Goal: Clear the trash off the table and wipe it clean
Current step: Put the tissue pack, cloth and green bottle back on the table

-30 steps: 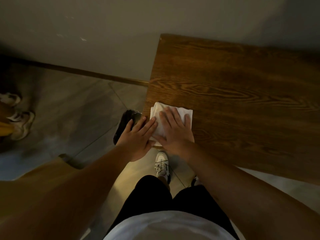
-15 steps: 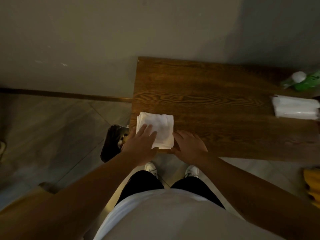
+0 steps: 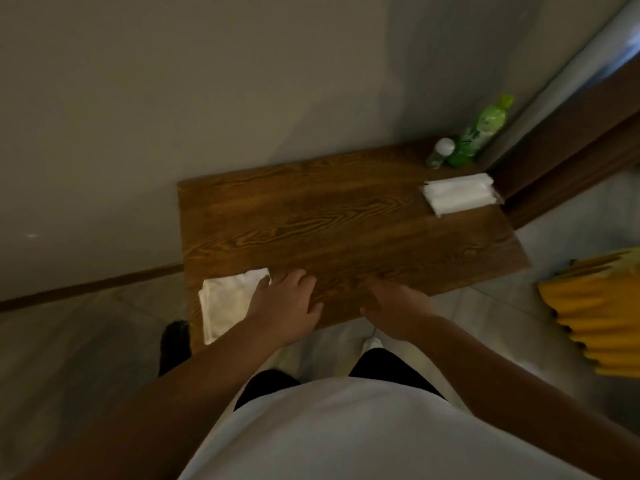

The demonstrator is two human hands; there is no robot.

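Across the middle of the wooden table [image 3: 332, 230] you have bare, open surface. A folded white cloth [image 3: 228, 303] covers the near left corner. At the far right, a pack of white tissues [image 3: 459, 194] lies just in front of a green bottle [image 3: 479, 133] and a small bottle [image 3: 440, 152]. The wall [image 3: 207, 98] closes the far edge.

Cloth [image 3: 230, 301] on table's [image 3: 332, 216] near-left corner; napkin pack [image 3: 459, 192] and bottles [image 3: 479, 133] far right.
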